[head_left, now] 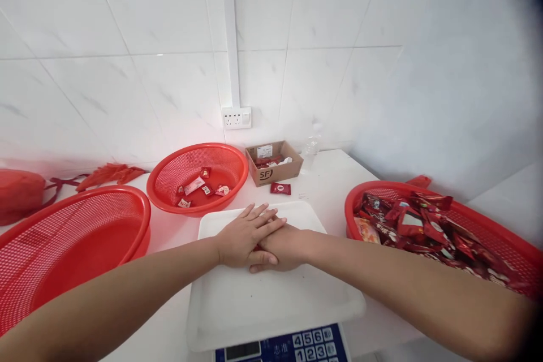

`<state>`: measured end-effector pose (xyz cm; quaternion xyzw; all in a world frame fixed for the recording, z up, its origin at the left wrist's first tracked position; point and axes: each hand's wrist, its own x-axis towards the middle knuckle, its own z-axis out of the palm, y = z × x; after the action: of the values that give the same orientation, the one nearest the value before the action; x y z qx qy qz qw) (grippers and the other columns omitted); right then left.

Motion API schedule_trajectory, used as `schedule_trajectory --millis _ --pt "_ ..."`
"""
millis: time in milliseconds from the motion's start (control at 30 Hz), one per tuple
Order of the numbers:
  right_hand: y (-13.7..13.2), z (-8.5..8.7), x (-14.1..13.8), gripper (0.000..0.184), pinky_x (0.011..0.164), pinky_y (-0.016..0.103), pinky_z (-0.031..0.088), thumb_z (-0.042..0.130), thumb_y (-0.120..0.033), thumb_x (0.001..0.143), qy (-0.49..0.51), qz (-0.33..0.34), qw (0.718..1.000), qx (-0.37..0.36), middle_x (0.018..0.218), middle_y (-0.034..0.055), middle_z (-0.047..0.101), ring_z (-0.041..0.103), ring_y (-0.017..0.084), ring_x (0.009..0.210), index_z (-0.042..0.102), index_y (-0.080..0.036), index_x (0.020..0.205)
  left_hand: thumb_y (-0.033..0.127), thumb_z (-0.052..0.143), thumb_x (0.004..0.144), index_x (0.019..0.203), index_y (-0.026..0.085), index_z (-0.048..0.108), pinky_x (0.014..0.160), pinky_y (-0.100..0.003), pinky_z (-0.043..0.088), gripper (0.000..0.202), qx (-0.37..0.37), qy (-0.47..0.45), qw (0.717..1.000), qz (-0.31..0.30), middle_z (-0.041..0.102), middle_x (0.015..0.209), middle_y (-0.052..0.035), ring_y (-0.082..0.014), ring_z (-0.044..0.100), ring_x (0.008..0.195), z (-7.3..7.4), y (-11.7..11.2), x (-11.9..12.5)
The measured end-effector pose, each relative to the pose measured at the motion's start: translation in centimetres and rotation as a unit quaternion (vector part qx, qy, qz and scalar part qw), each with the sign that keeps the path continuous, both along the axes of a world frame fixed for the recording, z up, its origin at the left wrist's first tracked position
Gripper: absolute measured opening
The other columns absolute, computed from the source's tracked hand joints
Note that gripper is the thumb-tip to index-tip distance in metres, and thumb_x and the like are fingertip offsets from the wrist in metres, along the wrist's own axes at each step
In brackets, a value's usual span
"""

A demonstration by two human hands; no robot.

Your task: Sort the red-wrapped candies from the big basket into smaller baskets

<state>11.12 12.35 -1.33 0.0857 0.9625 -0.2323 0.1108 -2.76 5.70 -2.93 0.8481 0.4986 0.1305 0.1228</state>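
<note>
Over the white tray (pixel 271 305) of a weighing scale (pixel 280 348), my two hands are laid together. My left hand (pixel 241 237) is on top, with its fingers stretched out across the back of my right hand (pixel 291 246). Most of my right hand's fingers are hidden underneath, so whether they are curled cannot be seen. A sliver of something red (pixel 257 248) shows between the hands, too small to name. Just beyond the tray lies a small dark red packet (pixel 280 188).
A red basket (pixel 352 209) of wrapped packets stands right. Another red basket (pixel 155 172) holding several small packets is behind left, beside a cardboard box (pixel 275 172) and clear bottle (pixel 312 144). A third red basket (pixel 144 203) is at left, near red cloth (pixel 108 175).
</note>
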Motion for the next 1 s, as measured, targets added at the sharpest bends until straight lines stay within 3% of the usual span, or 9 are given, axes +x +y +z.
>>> schedule_trajectory --millis 167,267,333,500,600,700,767,867,1000 --pt "-0.4 0.6 0.4 0.073 0.109 0.052 0.005 0.058 -0.046 0.079 0.029 0.016 0.999 0.021 0.151 0.0079 0.015 0.004 0.031 0.138 0.028 -0.022 0.142 0.068 0.038 0.08 0.144 0.02 0.018 0.11 -0.05 0.004 0.083 -0.01 0.01 0.999 0.034 0.019 0.15 -0.0125 -0.0308 0.008 0.138 0.2 -0.9 0.1" --pt "-0.3 1.1 1.2 0.081 0.107 0.058 -0.001 0.05 -0.056 0.08 -0.003 -0.004 1.0 0.012 0.152 0.0104 0.009 -0.001 0.031 0.138 0.017 -0.019 0.145 0.066 0.033 0.083 0.144 0.022 0.015 0.111 -0.048 0.003 0.078 -0.05 0.007 0.992 0.114 0.018 0.151 -0.0089 -0.0275 0.007 0.139 -0.1 -1.8 -0.5" --pt "-0.2 1.3 1.8 0.083 0.107 0.059 -0.001 0.046 -0.058 0.081 -0.021 -0.024 0.999 -0.003 0.151 0.0121 0.01 0.001 0.03 0.139 0.015 -0.016 0.145 0.063 0.03 0.086 0.142 0.02 0.022 0.111 -0.049 0.005 0.072 -0.065 0.005 0.984 0.166 0.021 0.15 -0.0104 -0.028 0.008 0.139 -0.3 -2.3 -1.1" --pt "0.2 1.4 2.9 0.069 0.108 0.053 0.011 0.038 -0.054 0.087 0.003 -0.066 0.998 -0.017 0.148 0.0151 0.025 0.012 0.03 0.138 0.029 -0.011 0.141 0.06 0.046 0.081 0.118 0.019 0.052 0.11 -0.05 0.009 0.056 -0.057 -0.014 0.974 0.217 0.029 0.147 -0.0129 -0.0317 0.009 0.138 0.1 -2.6 -1.8" --pt "0.3 1.2 2.7 0.056 0.105 0.049 0.022 0.048 -0.043 0.085 0.039 -0.095 0.995 0.0 0.139 0.0199 0.04 0.025 0.033 0.133 0.047 -0.007 0.128 0.054 0.058 0.074 0.099 0.019 0.057 0.107 -0.051 0.015 0.042 -0.053 -0.043 0.97 0.235 0.037 0.141 -0.0124 -0.0338 0.016 0.136 0.8 -2.4 -1.3" --pt "0.3 1.1 2.4 0.033 0.087 0.04 0.041 0.057 -0.035 0.078 0.074 -0.129 0.989 0.002 0.113 0.016 0.06 0.053 0.031 0.107 0.061 -0.013 0.101 0.047 0.065 0.068 0.093 0.02 0.052 0.092 -0.045 0.037 0.039 -0.065 -0.081 0.96 0.26 0.053 0.119 -0.0122 -0.0334 0.044 0.116 1.5 -2.3 -0.5" --pt "0.4 1.0 2.3 0.02 0.073 0.035 0.044 0.057 -0.03 0.077 0.094 -0.154 0.984 -0.004 0.096 0.0098 0.064 0.059 0.025 0.088 0.062 -0.016 0.09 0.046 0.065 0.067 0.092 0.02 0.049 0.071 -0.036 0.046 0.039 -0.085 -0.109 0.951 0.278 0.06 0.096 -0.0074 -0.0272 0.057 0.09 2.0 -2.4 -0.2" --pt "0.7 1.1 2.4 0.011 0.066 0.029 0.043 0.055 -0.022 0.077 0.124 -0.181 0.975 -0.018 0.087 0.0034 0.065 0.059 0.019 0.079 0.059 -0.02 0.087 0.04 0.063 0.067 0.088 0.021 0.048 0.052 -0.026 0.041 0.032 -0.117 -0.154 0.938 0.289 0.058 0.075 0.0009 -0.019 0.056 0.066 2.7 -2.6 -0.2" --pt "1.0 1.6 2.4 0.014 0.067 0.027 0.042 0.054 -0.017 0.075 0.157 -0.207 0.965 -0.02 0.089 0.0024 0.064 0.057 0.017 0.08 0.058 -0.02 0.088 0.032 0.058 0.069 0.079 0.021 0.053 0.053 -0.023 0.039 0.016 -0.122 -0.208 0.928 0.283 0.057 0.071 0.0024 -0.0156 0.054 0.066 3.5 -2.4 -0.5"
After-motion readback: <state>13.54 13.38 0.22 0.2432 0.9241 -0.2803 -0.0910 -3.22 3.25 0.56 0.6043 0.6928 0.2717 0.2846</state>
